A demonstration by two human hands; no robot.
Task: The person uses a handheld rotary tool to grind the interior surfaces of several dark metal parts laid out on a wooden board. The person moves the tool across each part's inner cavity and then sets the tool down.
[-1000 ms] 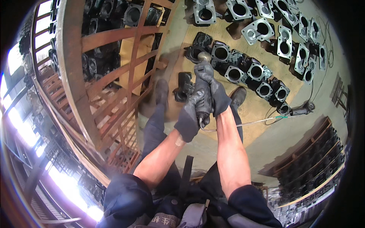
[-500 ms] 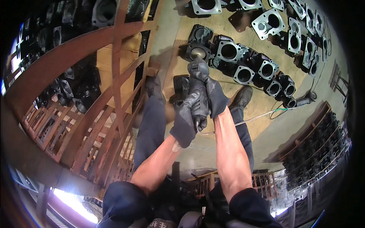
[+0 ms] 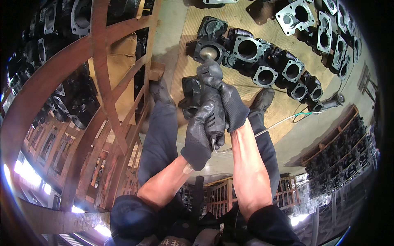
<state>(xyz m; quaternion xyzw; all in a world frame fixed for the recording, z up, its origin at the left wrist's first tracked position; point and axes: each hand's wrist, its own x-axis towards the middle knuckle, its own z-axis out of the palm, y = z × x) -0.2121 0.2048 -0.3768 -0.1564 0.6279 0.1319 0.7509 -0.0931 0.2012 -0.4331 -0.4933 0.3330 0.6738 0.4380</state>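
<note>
Both my hands wear dark gloves and are wrapped round a black corded power grinder [image 3: 214,125]. My left hand [image 3: 198,137] grips its rear body on the left side. My right hand [image 3: 233,102] holds it further forward, from the right. The grinder's head points away from me, at the round opening of a black metal casting [image 3: 221,48]. A blurred, bright roundish tip [image 3: 208,53] shows in that opening. Beside the grinder, on the left, another black casting [image 3: 191,92] is partly hidden by it and my left hand.
Several castings with machined square flanges [image 3: 264,77] run in a row to the right. More flanged castings [image 3: 295,16] stand at the far right. A light power cord [image 3: 271,126] trails right across the floor board. At left rises a rusty metal rack [image 3: 96,45] loaded with castings.
The view has shifted slightly, so the rack and floor castings sit differently in it. My hands still hold the grinder at the same casting's opening.
</note>
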